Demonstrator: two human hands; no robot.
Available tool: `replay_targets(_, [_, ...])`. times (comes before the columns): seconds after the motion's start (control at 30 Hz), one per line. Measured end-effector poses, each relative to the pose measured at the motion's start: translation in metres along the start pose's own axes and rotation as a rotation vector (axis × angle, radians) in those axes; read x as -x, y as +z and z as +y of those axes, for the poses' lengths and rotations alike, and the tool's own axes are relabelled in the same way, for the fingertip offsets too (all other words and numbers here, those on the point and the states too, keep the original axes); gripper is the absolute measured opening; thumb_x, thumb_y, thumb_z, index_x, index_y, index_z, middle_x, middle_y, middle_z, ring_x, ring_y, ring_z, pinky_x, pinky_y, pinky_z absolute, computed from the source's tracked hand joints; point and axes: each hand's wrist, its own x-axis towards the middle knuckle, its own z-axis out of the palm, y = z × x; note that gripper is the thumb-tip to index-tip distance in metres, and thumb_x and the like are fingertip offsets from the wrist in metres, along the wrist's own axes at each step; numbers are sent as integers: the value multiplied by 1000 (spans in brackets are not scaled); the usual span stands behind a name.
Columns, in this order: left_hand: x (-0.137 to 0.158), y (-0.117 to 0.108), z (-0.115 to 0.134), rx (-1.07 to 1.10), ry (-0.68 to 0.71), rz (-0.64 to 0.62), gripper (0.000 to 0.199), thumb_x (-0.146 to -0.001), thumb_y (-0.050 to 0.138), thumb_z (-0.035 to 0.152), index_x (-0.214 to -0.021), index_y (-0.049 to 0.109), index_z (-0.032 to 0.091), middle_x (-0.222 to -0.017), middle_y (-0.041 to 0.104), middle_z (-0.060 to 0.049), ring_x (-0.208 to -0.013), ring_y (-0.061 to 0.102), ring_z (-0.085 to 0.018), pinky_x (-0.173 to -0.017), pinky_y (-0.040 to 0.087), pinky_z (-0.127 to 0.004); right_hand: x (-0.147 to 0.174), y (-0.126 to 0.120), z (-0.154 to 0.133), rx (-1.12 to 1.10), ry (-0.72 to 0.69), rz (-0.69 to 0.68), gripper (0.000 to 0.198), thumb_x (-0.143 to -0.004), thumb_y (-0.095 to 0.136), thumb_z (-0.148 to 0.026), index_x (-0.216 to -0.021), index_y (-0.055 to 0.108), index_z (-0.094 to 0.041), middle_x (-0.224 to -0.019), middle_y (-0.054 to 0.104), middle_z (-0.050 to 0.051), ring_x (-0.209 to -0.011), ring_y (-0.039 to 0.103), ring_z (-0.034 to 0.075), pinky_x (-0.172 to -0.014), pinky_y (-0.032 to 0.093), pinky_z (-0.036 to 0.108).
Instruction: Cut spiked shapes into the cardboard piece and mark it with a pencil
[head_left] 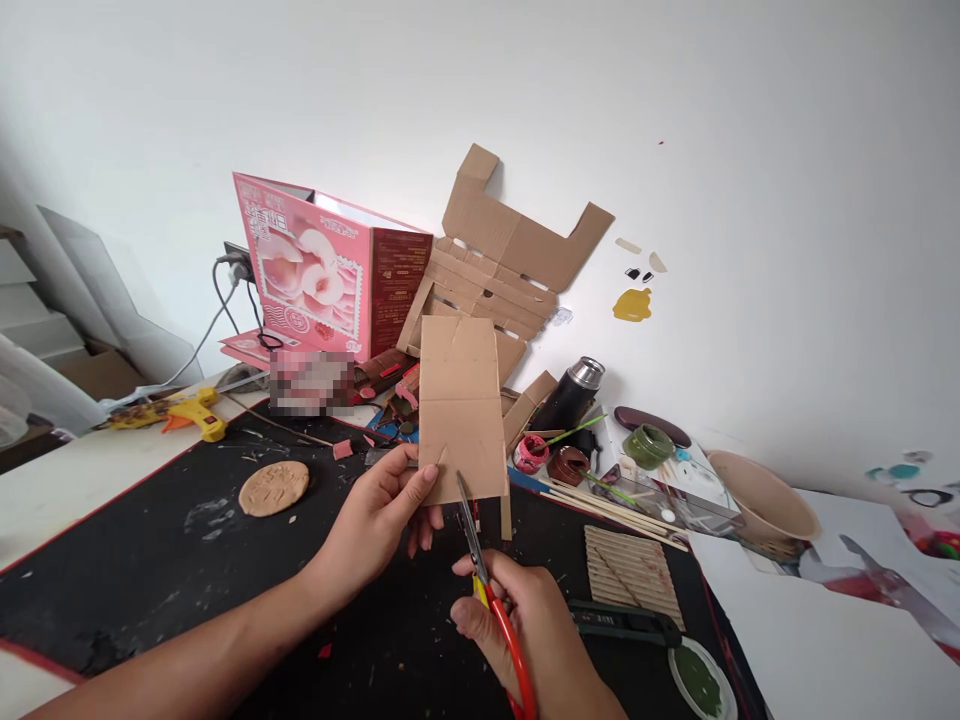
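Observation:
My left hand (386, 510) pinches the lower left corner of a rectangular piece of cardboard (461, 400), thumb in front and fingers behind. The piece is held up over the black mat (330, 620) and has a crease across its middle. In my right hand (532, 630) is a pair of scissors (474, 550) with red and yellow handles. The blades point up at the cardboard's lower edge, and the tip overlaps it. A narrow cardboard strip (505, 515) shows at the piece's lower right; whether it is attached I cannot tell.
A pink box (315, 260) and a cut-up cardboard sheet (517, 230) stand against the wall. A yellow glue gun (199, 412) and a round clay disc (274, 488) lie left. Paint jars (649, 446), a black thermos (566, 395), corrugated cardboard (634, 575) and a green utility knife (626, 622) are right.

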Motion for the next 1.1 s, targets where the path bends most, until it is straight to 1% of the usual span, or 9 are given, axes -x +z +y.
replay_targets(0.13, [1, 0, 1, -10, -3, -4, 55, -88, 73, 69, -103, 55, 20, -56, 67, 5, -38, 57, -11, -35, 41, -16, 0, -4, -2, -77, -1, -56, 87, -80, 67, -91, -127, 74, -19, -72, 76, 4, -63, 74, 21, -58, 53, 24])
replay_targets(0.23, [2, 0, 1, -31, -13, -7, 55, -88, 72, 70, -102, 55, 20, -55, 66, 5, -37, 56, -10, -35, 39, -16, 0, -4, -2, -116, 0, -60, 98, -74, 68, -95, -135, 71, -19, -79, 81, 7, -68, 78, 25, -61, 56, 26])
replay_targets(0.3, [3, 0, 1, -48, -18, -14, 56, -88, 71, 72, -102, 55, 20, -55, 66, 5, -37, 56, -10, -35, 39, -15, 0, -2, 0, -90, -7, -37, 93, -77, 67, -93, -131, 73, -18, -73, 77, 5, -62, 75, 22, -57, 53, 25])
replay_targets(0.37, [5, 0, 0, -60, -20, -22, 57, -89, 70, 72, -104, 56, 20, -56, 66, 5, -37, 55, -10, -35, 39, -15, 1, 1, 2, -59, -9, -6, 81, -85, 65, -88, -123, 76, -18, -67, 70, 2, -56, 69, 19, -52, 50, 23])
replay_targets(0.47, [6, 0, -2, -67, -22, -30, 56, -90, 69, 72, -106, 56, 20, -57, 65, 5, -38, 56, -10, -35, 39, -15, 2, 5, 3, -45, 8, 30, 66, -94, 62, -79, -115, 76, -18, -66, 64, 0, -48, 61, 14, -45, 44, 21])
replay_targets(0.57, [7, 0, -2, -67, -24, -41, 56, -91, 68, 72, -106, 55, 20, -56, 65, 5, -38, 55, -10, -35, 39, -15, 2, 8, 3, -32, 33, 41, 55, -98, 61, -71, -107, 74, -19, -63, 61, -1, -43, 56, 12, -41, 41, 19])
replay_targets(0.7, [7, 0, -1, -64, -26, -53, 56, -91, 68, 72, -107, 54, 20, -57, 65, 5, -38, 55, -9, -35, 39, -15, 1, 10, 1, 29, 58, 37, 43, -103, 58, -61, -95, 69, -21, -58, 53, -4, -41, 53, 11, -42, 41, 18])
replay_targets(0.83, [7, 1, 1, -65, -27, -62, 57, -90, 67, 73, -106, 53, 20, -57, 64, 6, -38, 54, -9, -36, 39, -15, 0, 12, -1, 80, 67, 60, 38, -105, 53, -54, -89, 64, -22, -57, 51, -5, -40, 53, 11, -41, 40, 18])
replay_targets(1.1, [7, 2, -1, -76, -22, -45, 55, -91, 67, 73, -105, 53, 21, -56, 64, 6, -37, 54, -10, -35, 38, -16, -2, 16, 2, 132, 35, 113, 39, -105, 49, -52, -79, 58, -24, -53, 47, -4, -38, 48, 12, -37, 33, 20])
